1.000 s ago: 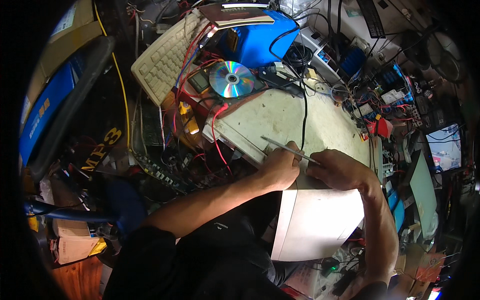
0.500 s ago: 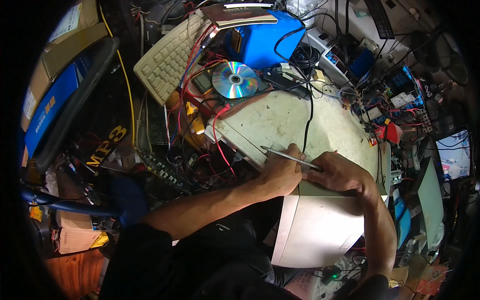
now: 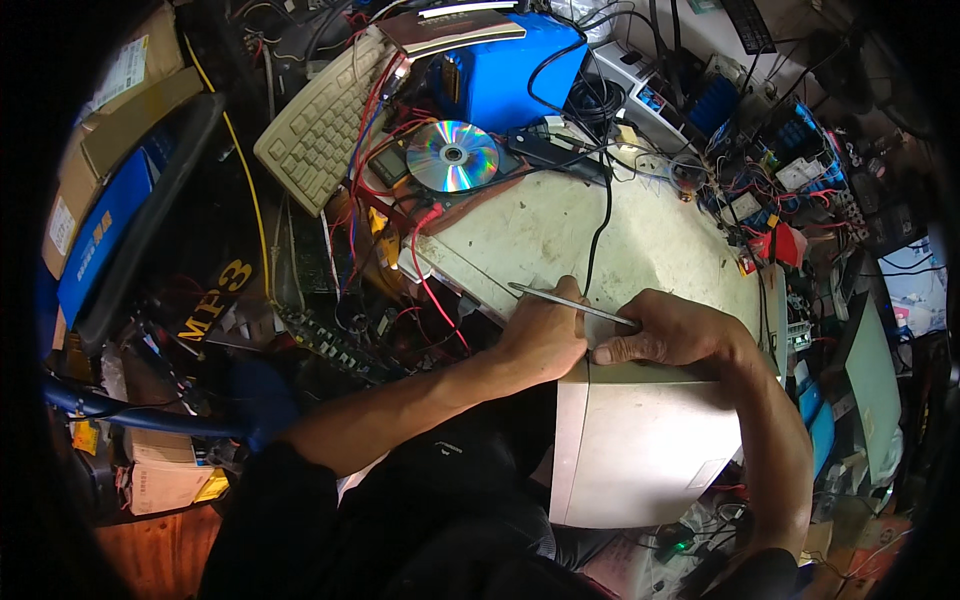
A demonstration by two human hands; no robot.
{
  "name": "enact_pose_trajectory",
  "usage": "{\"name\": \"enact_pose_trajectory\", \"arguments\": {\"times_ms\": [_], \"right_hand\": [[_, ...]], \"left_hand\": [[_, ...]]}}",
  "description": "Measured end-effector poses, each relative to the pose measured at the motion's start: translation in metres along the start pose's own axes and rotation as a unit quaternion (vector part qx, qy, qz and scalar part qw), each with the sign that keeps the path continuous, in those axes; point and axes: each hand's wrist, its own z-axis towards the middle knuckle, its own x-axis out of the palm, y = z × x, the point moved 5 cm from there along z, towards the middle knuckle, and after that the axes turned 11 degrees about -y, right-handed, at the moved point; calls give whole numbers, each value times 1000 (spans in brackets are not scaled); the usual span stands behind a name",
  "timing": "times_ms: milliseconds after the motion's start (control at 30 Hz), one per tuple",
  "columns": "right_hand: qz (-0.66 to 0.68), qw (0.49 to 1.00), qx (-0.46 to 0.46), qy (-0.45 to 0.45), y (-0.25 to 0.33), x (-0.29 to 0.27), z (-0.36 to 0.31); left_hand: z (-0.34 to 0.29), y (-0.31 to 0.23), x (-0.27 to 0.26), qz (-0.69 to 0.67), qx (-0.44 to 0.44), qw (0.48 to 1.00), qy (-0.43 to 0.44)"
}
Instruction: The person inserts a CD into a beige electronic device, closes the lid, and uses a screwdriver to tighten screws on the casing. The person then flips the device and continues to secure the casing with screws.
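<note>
My left hand (image 3: 545, 335) is closed in a fist at the near edge of a stained off-white casing (image 3: 520, 235). A black cable (image 3: 601, 235) runs down across the casing into its fingers. My right hand (image 3: 675, 330) is closed around one end of a long slim metal tool (image 3: 570, 302). The tool's shaft points left and crosses over the knuckles of my left hand; its gripped end is hidden in the palm. A small gap separates the two hands, with my right thumb pointing at the left fist. What the left fingertips do underneath is hidden.
Behind the casing lie a shiny disc (image 3: 453, 156), a cream keyboard (image 3: 325, 120) and a blue box (image 3: 520, 70). Tangled wires and circuit boards (image 3: 800, 175) crowd the right. A black panel with yellow lettering (image 3: 210, 300) and cardboard boxes (image 3: 165, 465) stand left.
The gap between my hands has widened a little, and my right thumb shows more. The tool still lies across the left hand. The whole view has shifted slightly.
</note>
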Motion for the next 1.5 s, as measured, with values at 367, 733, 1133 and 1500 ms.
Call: {"name": "enact_pose_trajectory", "arguments": {"times_ms": [367,733,1133,1500], "right_hand": [[61,997,40,18,-4,-3,-2],[53,998,41,-9,-12,-9,-2],[58,997,42,-15,-13,-9,-5],[64,998,11,-11,-4,-7,-8]], "left_hand": [[-10,-17,-31,-251,-208,945,37],[54,1,-64,87,295,952,4],[-15,-5,-22,-286,-157,924,200],[-34,-16,-25,-214,-188,955,83]]}}
